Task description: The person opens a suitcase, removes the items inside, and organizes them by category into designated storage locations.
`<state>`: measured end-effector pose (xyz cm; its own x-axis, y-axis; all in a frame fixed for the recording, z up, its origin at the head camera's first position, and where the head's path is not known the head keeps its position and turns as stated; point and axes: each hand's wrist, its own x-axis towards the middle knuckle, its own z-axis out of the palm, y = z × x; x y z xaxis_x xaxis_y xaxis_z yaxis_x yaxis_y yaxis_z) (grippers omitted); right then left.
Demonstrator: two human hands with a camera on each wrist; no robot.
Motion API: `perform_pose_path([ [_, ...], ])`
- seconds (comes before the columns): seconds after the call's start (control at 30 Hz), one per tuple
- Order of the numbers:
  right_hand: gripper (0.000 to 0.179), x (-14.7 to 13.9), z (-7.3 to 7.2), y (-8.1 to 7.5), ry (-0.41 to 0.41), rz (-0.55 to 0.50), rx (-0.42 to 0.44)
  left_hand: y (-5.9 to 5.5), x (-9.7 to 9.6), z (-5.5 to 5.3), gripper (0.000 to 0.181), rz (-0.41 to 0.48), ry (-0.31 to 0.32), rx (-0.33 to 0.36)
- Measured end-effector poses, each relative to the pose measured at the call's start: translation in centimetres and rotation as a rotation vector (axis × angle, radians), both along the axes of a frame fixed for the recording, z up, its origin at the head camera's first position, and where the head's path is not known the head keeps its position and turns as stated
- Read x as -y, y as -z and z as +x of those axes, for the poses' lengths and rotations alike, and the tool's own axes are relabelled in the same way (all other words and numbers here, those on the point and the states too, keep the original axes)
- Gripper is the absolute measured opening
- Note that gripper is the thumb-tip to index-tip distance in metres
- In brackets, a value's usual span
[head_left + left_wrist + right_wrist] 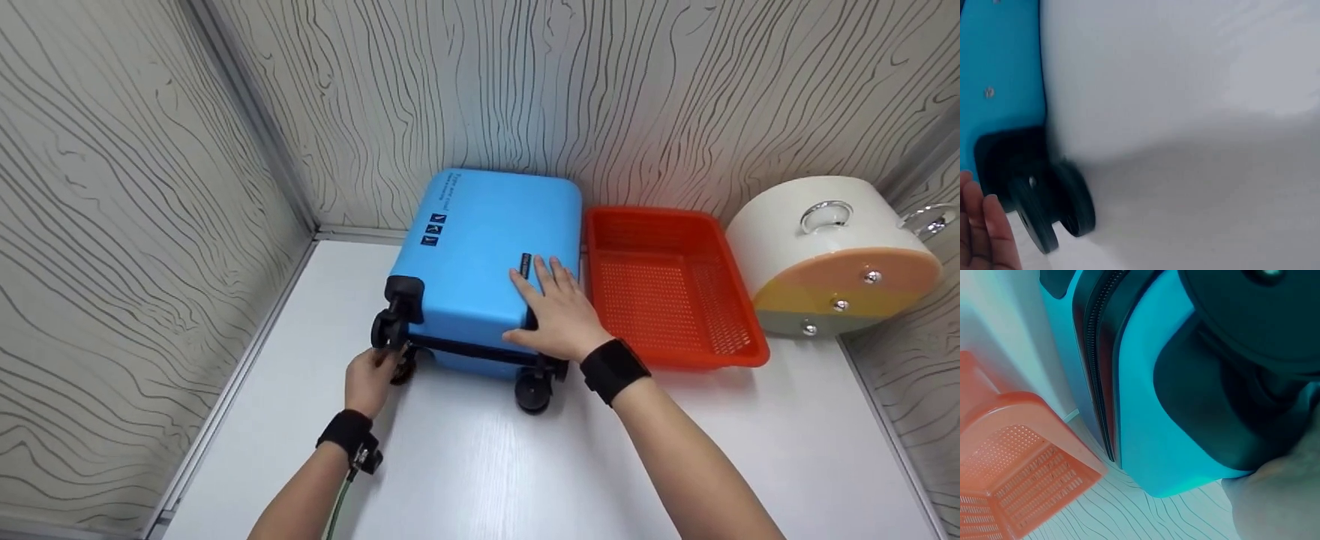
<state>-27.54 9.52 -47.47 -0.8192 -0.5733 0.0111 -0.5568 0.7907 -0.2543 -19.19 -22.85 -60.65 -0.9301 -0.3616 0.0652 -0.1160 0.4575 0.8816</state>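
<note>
A light-blue suitcase (487,232) lies flat against the back wall, its black wheels toward me. My right hand (559,315) rests on its near right corner, fingers spread over the shell and small black label. In the right wrist view, part of that hand (1280,500) shows beside a black corner guard (1202,394). My left hand (370,379) is at the near left wheels (390,328), fingertips partly hidden there. In the left wrist view its fingers (998,230) extend fairly straight beside a double wheel (1053,202) and the shell's edge.
A red perforated plastic basket (752,330) stands right beside the suitcase. Farther right is a cream rounded container (795,225) with a coloured front and metal knobs. Patterned wall panels (525,90) enclose the white table (465,465) at the back and sides.
</note>
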Motion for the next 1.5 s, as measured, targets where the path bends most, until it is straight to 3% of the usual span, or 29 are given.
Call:
perform_pose_path([
  [0.2,0.100,0.0,0.0,0.2,0.008,-0.006,0.010,-0.1,2.4,-1.1,0.018,-0.028,-0.020,0.041],
  [0.4,0.099,0.1,0.1,0.1,0.012,-0.009,0.026,-0.9,4.4,-3.2,0.026,-0.046,0.004,0.091],
  [0.67,0.099,-0.1,0.1,0.1,0.011,-0.017,0.006,-2.8,5.6,-6.5,0.029,-0.118,0.106,0.164],
  [0.93,0.099,0.1,0.0,0.2,0.006,0.000,-0.011,-4.5,6.1,-8.4,0.034,-0.183,0.165,0.299],
  [1.23,0.101,0.4,0.2,0.0,0.006,0.004,0.005,-6.2,6.4,-9.7,0.035,-0.316,0.214,0.365],
  [1.37,0.100,0.0,0.2,0.0,0.017,-0.003,0.015,-5.9,6.0,-10.1,0.038,-0.292,0.232,0.381],
  [1.5,0.100,0.0,0.2,0.0,0.010,-0.013,0.008,-6.0,6.2,-9.6,0.044,-0.256,0.245,0.327],
])
